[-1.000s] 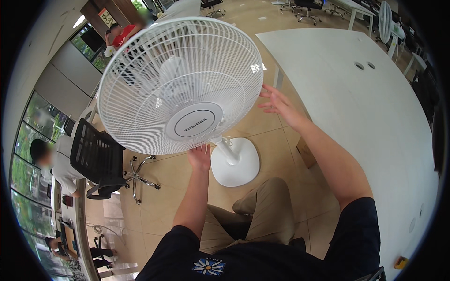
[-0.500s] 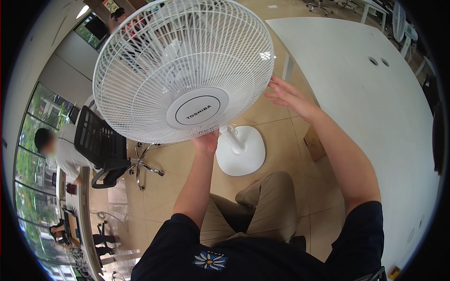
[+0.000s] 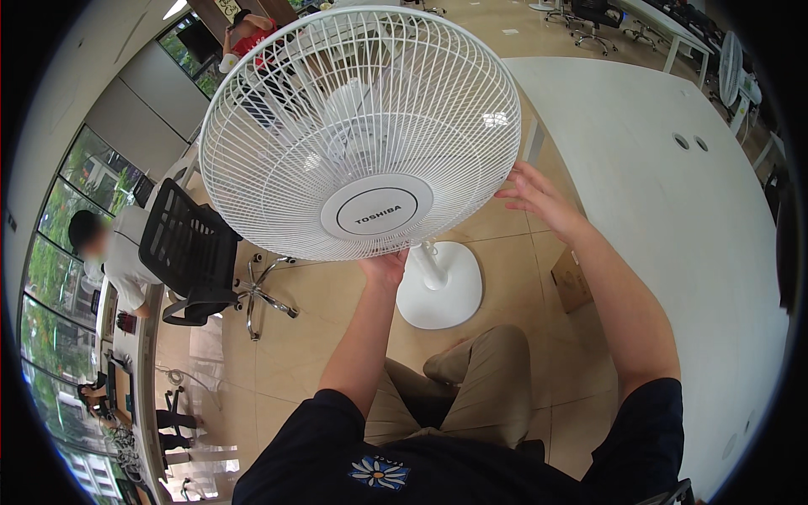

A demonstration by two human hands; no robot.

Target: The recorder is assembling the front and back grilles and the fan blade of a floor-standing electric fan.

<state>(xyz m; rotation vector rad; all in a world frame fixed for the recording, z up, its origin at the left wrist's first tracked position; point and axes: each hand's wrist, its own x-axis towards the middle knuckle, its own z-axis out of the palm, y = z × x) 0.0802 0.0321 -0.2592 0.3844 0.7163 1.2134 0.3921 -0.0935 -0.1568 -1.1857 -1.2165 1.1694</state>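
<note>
A white pedestal fan stands before me, its round wire cage tilted up toward me. Blades show faintly through the wires. A short white pole joins it to a rounded square base on the floor. My left hand is at the cage's lower edge, beside the pole top; the cage hides its fingers, so their grip does not show. At the cage's right rim is my right hand, open with fingers apart. Its fingertips are at or very near the rim; contact is unclear.
A long white table runs along my right, with a cardboard box by its near side on the floor. To the left are a black office chair and a seated person at a desk. Another person is behind the fan.
The whole view has shifted slightly, so the fan, table and chair appear lower and mostly further right. Both hands keep about the same places on or by the cage.
</note>
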